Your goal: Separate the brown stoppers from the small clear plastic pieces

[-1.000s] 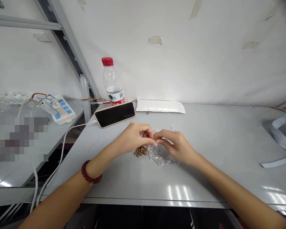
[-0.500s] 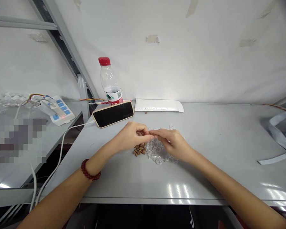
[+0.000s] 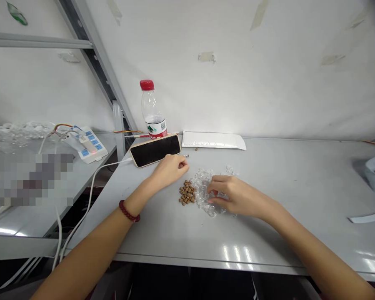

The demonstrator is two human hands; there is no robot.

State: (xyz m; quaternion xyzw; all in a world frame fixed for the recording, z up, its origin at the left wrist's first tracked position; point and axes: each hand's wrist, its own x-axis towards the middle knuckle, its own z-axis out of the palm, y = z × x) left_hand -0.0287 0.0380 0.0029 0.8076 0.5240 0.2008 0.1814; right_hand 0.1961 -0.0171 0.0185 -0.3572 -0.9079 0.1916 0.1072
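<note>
My left hand [image 3: 172,168] is closed, fingers curled in, just in front of the phone [image 3: 155,151]. Whether it holds anything is hidden. A small shiny thing [image 3: 186,156], too small to name, lies just beyond its fingers. My right hand [image 3: 229,193] reaches over a loose heap of small clear plastic pieces [image 3: 203,187], thumb and fingers apart and bent down toward them. Nothing shows between those fingers. Left of the clear heap, nearly touching it, sits a pile of brown pellets [image 3: 186,193].
A red-capped bottle [image 3: 153,110] stands behind the phone. Along the wall lies a flat white packet [image 3: 214,140], with one brown pellet [image 3: 196,149] before it. A white cable [image 3: 93,179] runs to the phone. At left is a power strip [image 3: 93,146]; grey straps [image 3: 371,216] lie far right.
My hands, together above the heap before, have come apart. The left one has moved left toward the phone; the right one has lowered onto the clear pieces. The view has shifted slightly.
</note>
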